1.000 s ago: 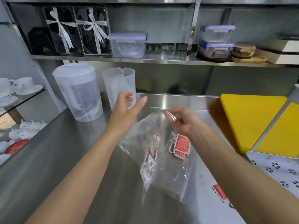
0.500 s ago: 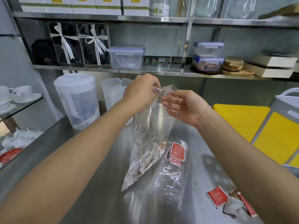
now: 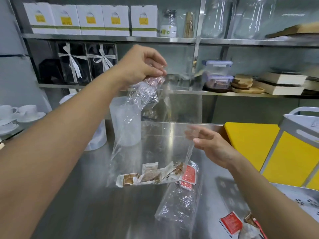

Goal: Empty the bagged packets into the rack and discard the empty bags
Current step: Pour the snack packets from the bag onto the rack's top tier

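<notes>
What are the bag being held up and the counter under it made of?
The bag looks like thin clear plastic film: you see straight through it, and it crinkles and glints. The counter looks like brushed stainless steel: grey, with soft blurred reflections, though the exact metal cannot be told.

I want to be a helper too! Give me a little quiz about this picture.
1. True or false: the left hand grips the top of the clear bag.
2. Which packets are in that bag? A. red B. brown-and-white C. green
3. Fill in: the second bag, holding red packets, lies on the ____.
Key: 1 true; 2 B, the brown-and-white packets; 3 counter.
</notes>
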Available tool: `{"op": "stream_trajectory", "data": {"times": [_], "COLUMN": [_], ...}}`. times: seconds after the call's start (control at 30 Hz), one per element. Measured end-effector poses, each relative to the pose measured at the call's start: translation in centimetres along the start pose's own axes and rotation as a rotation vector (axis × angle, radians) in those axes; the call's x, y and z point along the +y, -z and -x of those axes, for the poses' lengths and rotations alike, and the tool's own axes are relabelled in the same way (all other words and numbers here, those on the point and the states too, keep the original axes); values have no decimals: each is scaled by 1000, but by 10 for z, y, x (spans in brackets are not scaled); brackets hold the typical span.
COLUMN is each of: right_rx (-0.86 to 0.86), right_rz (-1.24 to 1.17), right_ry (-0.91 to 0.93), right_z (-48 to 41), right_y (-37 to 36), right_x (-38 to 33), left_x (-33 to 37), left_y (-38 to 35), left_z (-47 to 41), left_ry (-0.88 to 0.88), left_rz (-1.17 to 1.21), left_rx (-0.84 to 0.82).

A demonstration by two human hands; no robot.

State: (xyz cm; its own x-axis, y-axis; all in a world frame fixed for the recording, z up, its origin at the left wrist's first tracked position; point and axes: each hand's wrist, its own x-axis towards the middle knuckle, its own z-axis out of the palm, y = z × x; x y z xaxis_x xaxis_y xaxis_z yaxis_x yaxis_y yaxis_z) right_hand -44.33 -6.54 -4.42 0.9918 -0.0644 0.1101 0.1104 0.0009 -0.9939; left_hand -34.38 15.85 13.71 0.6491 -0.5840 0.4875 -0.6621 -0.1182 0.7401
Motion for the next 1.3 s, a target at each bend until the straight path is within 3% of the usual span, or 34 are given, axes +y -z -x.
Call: {"op": "stream_trajectory", "data": {"times": [0.13, 0.27, 0.37, 0.43, 0.53, 0.7, 0.8, 0.93, 1.03, 1.3], "right_rx": [176, 320, 304, 280, 262, 255, 304, 402, 426, 615], "right_rz": [47, 28, 120, 156, 169, 67, 13, 157, 249, 135], "right_ry": [123, 185, 220, 223, 232, 212, 189, 199, 161, 50], "right_z": [1, -1, 0, -1, -1, 4, 10, 23, 43, 79], "right_y": [-19, -24, -26, -28, -26, -15, -10, -7, 2, 30], "right_x": [-11, -23, -28, -29, -32, -29, -22, -6, 11, 35], "left_x": [-15, -19, 3, 14, 13, 0, 1, 8, 22, 18], "left_y": [6, 21, 16, -4, -45, -84, -98, -108, -95, -71], "left_z": [-1, -6, 1, 4, 2, -9, -11, -18, -28, -34], "left_ry": [118, 227, -106, -322, -406, -560, -606, -631, -564, -406], "left_rz": [-59, -352, -427, -619, -996, -1272, -1304, -1190, -1087, -986], "left_rx": [55, 139, 340, 135, -259, -372, -358, -280, -228, -137]}}
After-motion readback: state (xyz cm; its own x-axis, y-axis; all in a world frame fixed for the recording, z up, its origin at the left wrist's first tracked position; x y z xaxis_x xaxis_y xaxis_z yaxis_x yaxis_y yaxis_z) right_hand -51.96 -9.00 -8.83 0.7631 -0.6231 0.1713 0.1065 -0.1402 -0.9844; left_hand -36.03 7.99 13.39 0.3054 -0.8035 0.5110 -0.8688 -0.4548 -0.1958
